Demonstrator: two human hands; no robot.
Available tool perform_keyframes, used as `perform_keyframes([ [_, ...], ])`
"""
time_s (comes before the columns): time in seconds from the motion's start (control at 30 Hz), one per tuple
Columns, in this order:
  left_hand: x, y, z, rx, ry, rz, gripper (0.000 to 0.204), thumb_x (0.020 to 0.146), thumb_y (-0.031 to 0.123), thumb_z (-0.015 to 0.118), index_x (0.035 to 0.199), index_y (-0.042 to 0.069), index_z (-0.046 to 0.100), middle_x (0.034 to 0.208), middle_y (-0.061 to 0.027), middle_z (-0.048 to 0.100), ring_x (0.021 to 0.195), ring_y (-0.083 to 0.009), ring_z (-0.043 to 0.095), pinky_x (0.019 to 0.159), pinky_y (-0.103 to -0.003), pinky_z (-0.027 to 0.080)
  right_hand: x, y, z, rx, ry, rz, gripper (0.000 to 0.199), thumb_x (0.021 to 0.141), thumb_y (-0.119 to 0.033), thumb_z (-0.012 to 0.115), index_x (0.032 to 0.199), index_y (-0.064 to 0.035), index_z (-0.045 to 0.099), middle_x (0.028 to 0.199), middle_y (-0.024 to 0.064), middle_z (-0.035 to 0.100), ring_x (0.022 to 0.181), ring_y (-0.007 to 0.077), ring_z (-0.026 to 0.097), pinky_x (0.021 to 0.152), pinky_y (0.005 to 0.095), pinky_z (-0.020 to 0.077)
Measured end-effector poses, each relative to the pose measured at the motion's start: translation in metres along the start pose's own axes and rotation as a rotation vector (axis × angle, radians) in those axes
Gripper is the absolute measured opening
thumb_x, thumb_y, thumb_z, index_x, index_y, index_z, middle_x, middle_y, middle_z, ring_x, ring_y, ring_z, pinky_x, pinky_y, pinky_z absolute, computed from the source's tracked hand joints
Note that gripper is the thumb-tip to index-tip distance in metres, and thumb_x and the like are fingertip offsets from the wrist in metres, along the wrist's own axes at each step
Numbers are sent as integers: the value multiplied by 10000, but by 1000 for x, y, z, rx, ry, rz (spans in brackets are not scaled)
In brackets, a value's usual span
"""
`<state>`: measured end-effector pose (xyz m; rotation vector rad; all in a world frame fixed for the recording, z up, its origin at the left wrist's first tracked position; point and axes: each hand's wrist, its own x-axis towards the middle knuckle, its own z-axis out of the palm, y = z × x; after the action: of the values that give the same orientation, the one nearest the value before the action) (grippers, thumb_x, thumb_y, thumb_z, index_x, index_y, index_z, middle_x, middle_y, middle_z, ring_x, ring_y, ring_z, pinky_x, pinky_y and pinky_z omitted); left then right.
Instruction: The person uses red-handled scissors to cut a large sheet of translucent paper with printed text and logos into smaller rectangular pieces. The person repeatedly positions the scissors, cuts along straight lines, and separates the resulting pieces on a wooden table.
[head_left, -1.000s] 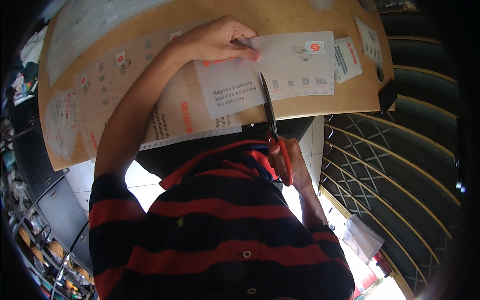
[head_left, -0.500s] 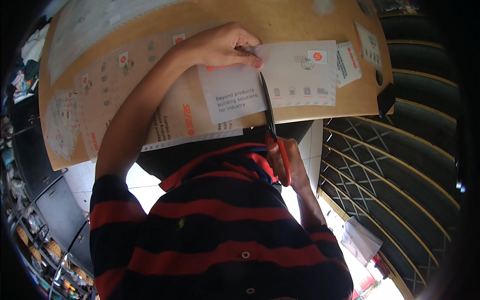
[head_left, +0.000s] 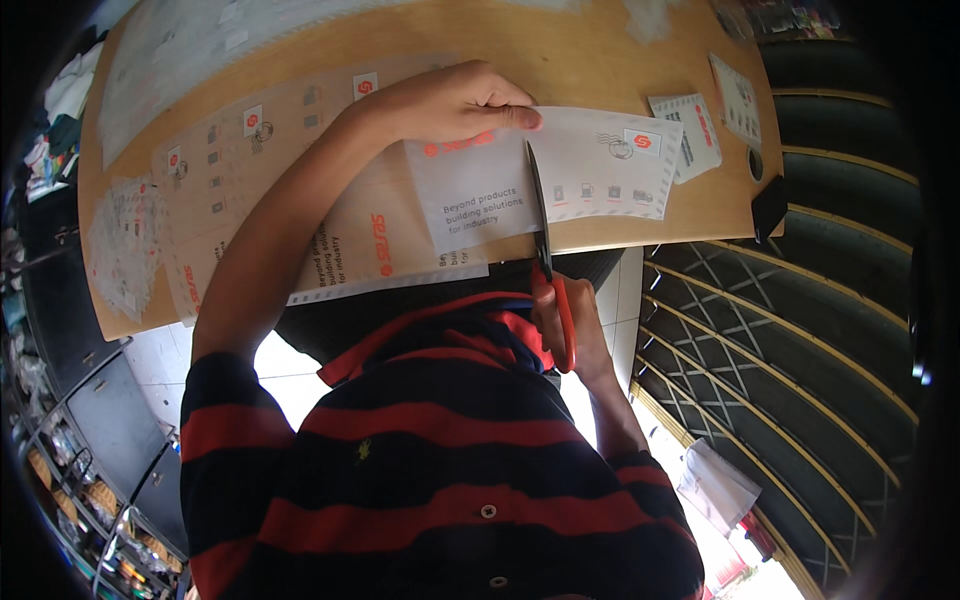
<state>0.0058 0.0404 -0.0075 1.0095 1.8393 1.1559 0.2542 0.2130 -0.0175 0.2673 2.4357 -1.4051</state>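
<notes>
My left hand pinches the upper edge of a translucent printed sheet between thumb and fingers, over the table's near side. In my right hand, below the table edge, is a pair of scissors with red handles and dark blades. The blades point away from me and lie along a line across the sheet, their tips a little below my left thumb. To the right of the blades extends the part of the sheet with a stamp-like mark and small icons. Its right end curves slightly.
Larger printed translucent sheets lie under my left forearm on the brown table. A pile of small cut pieces sits at the left edge. Two small printed pieces rest at the right. A dark folding gate stands beyond.
My left hand and the sheet have shifted slightly toward me and to the right. The sheet's right part now tilts downward, showing more of the small printed piece beyond it.
</notes>
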Motion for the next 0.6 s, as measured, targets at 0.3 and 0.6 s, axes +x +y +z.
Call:
perform_keyframes([
  [0.3,0,-1,1,31,31,19,489,983,499,529,1165,78,698,586,-52,530,391,-118,499,392,-285,384,1,-2,2,47,11,29,533,992,-403,548,683,28,501,518,172,471,485,402,474,504,429,411],
  [0.6,2,3,1,89,-23,-17,490,992,493,519,1126,59,702,575,-51,534,403,-122,508,384,-288,386,1,1,7,51,33,24,546,995,-395,537,658,31,486,515,178,465,475,376,483,502,436,401],
])
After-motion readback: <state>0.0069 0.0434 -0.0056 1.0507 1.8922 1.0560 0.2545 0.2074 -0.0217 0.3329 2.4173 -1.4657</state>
